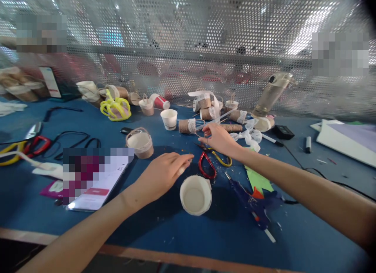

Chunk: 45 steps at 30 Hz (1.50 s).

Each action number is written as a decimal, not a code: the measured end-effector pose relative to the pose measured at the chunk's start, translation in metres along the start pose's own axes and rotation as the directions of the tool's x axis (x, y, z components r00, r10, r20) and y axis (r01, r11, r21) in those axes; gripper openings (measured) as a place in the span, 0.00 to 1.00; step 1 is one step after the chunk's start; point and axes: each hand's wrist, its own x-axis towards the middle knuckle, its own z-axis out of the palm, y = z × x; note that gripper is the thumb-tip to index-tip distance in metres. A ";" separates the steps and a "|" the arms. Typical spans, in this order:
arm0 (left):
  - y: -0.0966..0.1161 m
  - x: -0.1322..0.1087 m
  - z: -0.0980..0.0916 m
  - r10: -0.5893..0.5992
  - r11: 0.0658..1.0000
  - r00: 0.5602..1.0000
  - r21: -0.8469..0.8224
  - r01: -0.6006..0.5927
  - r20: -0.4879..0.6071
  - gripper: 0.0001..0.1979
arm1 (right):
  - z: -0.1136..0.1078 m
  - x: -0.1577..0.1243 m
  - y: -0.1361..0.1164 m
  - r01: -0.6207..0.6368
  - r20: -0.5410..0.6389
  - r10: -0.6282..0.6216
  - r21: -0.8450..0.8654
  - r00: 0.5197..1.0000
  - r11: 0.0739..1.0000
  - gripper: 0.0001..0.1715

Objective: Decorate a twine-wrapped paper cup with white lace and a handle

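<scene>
My right hand [219,139] reaches past the red-and-yellow handled scissors [208,163], its thumb and forefinger pinched at a thin loop of twine [200,132]. Just left of the fingertips lies a twine-wrapped paper cup [185,126] with a white lace band. My left hand [164,173] hovers above the table with fingers pressed together, thumb close beneath; anything at the tips is too small to make out. Between my forearms a white paper cup [195,200] stands upright, its mouth facing me. Right of it rests a blue glue gun [254,206].
Behind are several twine-wrapped cups [146,107], a yellow basket-like craft [115,109], white lace [248,136] and a clear bottle [272,94]. A phone [101,187] and larger scissors [37,143] lie left. Paper sheets [346,141] lie right, and a perforated metal screen [188,38] closes the back.
</scene>
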 end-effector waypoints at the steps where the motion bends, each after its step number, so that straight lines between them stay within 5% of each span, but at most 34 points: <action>1: -0.001 0.000 0.001 0.031 0.999 0.998 0.005 -0.032 0.060 0.16 | 0.006 0.002 0.000 -0.004 0.004 0.004 0.011 1.000 1.000 0.18; 6: -0.001 -0.003 -0.005 0.128 0.991 0.957 -0.074 -0.113 0.258 0.25 | 0.014 0.009 0.001 -0.008 0.008 0.008 0.062 1.000 0.998 0.18; 12: -0.001 -0.001 -0.017 0.178 0.973 0.918 -0.205 -0.109 0.355 0.18 | 0.011 0.011 -0.001 -0.009 -0.002 0.010 0.161 1.000 0.987 0.19; 15: -0.002 -0.005 -0.022 0.206 0.945 0.905 -0.315 -0.086 0.373 0.33 | 0.006 0.011 -0.006 0.004 -0.024 0.002 0.250 1.000 0.968 0.17; 19: 0.002 -0.010 -0.023 0.094 0.915 0.892 -0.391 0.098 0.443 0.56 | -0.013 0.005 -0.009 0.048 -0.104 -0.007 0.397 0.995 0.916 0.06; 27: 0.023 -0.005 -0.008 -0.012 0.793 0.922 -0.558 0.245 0.388 0.42 | -0.074 -0.034 -0.019 0.191 -0.286 -0.012 0.610 0.958 0.769 0.07; 32: 0.015 -0.005 -0.008 -0.195 0.857 0.974 -0.463 0.225 0.113 0.39 | -0.101 -0.060 -0.032 0.242 -0.371 0.003 0.612 0.929 0.753 0.08; 37: 0.002 -0.001 -0.002 -0.213 0.938 0.976 -0.290 0.190 -0.048 0.42 | -0.095 -0.082 -0.023 0.205 -0.282 -0.052 0.548 0.958 0.811 0.04; 41: -0.004 0.002 0.003 -0.070 0.996 0.995 0.047 0.073 -0.070 0.34 | -0.088 -0.095 -0.012 0.130 -0.228 0.004 0.573 0.974 0.809 0.06; 45: 0.010 0.010 0.003 0.192 0.952 0.981 0.241 -0.187 0.004 0.18 | -0.090 -0.110 -0.014 0.107 -0.238 0.054 0.615 0.970 0.781 0.07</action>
